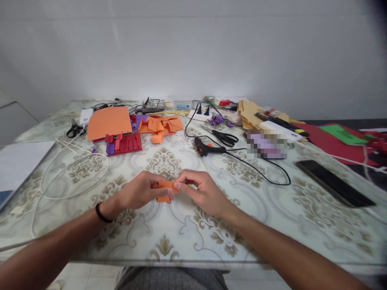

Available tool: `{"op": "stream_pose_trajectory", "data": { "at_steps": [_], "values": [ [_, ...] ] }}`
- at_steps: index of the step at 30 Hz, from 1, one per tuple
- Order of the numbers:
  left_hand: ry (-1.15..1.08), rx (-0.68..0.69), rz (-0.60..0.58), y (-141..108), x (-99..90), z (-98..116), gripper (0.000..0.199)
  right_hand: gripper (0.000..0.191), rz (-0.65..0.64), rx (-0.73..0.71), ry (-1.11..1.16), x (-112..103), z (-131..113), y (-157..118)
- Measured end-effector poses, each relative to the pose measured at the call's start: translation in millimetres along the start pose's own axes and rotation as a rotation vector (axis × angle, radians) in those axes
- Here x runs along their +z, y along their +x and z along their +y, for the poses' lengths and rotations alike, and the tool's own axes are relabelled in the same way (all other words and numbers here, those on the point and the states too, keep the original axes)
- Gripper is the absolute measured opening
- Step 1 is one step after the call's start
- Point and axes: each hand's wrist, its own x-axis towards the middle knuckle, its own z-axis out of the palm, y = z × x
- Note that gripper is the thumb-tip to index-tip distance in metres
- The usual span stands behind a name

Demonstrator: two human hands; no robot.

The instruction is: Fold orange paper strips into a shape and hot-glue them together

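Both my hands meet at the middle of the patterned table [272,225], pinching a small folded orange paper piece [165,185]. My left hand [142,193] grips its left end with thumb and fingers; a black band circles that wrist. My right hand [201,191] holds the right end between thumb and forefinger. A lower flap of the orange paper shows under my left fingers.
Farther back lie an orange sheet [109,122], folded orange pieces [160,125], red and purple folded pieces [123,143], a black glue gun [205,148] with its cable, scissors [225,138], a power strip [200,115], a white cable loop [75,177] and a black phone [334,182].
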Motion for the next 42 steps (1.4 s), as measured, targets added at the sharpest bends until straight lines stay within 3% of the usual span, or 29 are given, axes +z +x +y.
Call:
{"op": "stream_pose_trajectory", "data": {
  "at_steps": [7,14,20,32,42],
  "values": [
    [0.064,-0.006,0.047,1.6,-1.2,-4.9,0.031,0.02,0.007,0.061,0.006,5.9,1.7,1.3],
    [-0.17,-0.09,0.067,2.8,-3.4,-1.8,0.024,0.022,0.083,0.08,0.075,3.8,1.9,0.3],
    [-0.204,-0.118,0.066,2.4,-3.0,1.4,0.021,0.027,0.009,0.131,0.107,2.4,1.8,2.0],
    [-0.287,-0.097,0.046,5.1,-8.9,1.5,0.026,0.032,0.081,0.151,0.172,-5.7,3.5,4.3],
    [-0.229,-0.095,-0.038,4.2,-5.3,-2.6,0.025,0.042,-0.062,0.197,0.072,0.4,6.7,3.5]
  ]
}}
